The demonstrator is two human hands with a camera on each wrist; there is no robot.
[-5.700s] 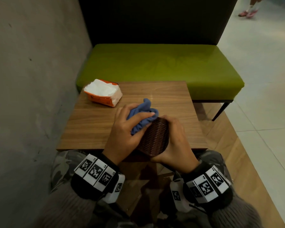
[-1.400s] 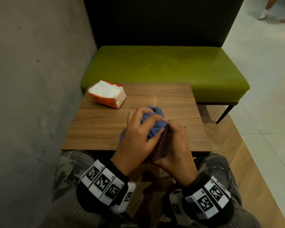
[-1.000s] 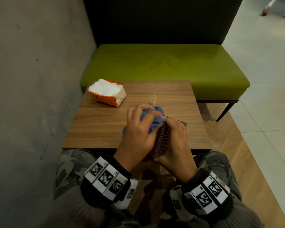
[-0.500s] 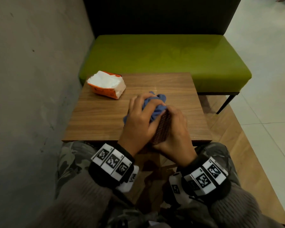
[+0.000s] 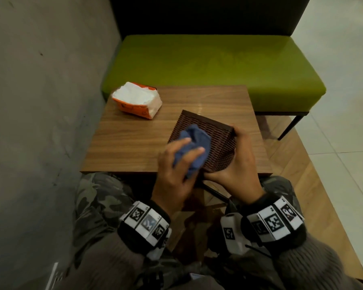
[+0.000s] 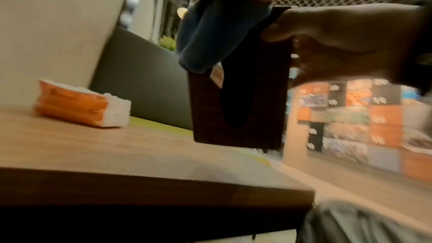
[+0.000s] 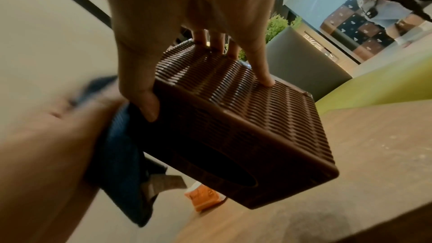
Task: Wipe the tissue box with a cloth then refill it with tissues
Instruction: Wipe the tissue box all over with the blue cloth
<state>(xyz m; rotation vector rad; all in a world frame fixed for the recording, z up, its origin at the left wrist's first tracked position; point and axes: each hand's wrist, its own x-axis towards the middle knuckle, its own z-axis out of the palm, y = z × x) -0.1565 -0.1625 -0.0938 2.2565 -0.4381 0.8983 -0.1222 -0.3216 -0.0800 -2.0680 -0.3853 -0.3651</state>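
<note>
The brown woven tissue box point(image 5: 215, 136) is held tilted over the table's front right part, a broad woven face turned up. My right hand point(image 5: 237, 158) grips its right side, fingers over the far edge and thumb at the near corner. My left hand point(image 5: 187, 158) holds a bunched blue cloth point(image 5: 195, 141) and presses it on that upper face. The left wrist view shows the box point(image 6: 264, 114) from its face with the dark oval slot, the blue cloth point(image 6: 217, 32) at its top. In the right wrist view the fingers point(image 7: 261, 69) lie on the box point(image 7: 233, 117), beside the cloth point(image 7: 117, 154).
An opened orange pack of white tissues point(image 5: 137, 100) lies at the far left of the wooden table point(image 5: 130, 143). A grey wall runs along the left. A green bench point(image 5: 208, 63) stands behind the table, with tiled floor to the right.
The box, held on edge between both hands before, is now turned so a broad woven face points up. The left hand's cloth has shifted onto that face.
</note>
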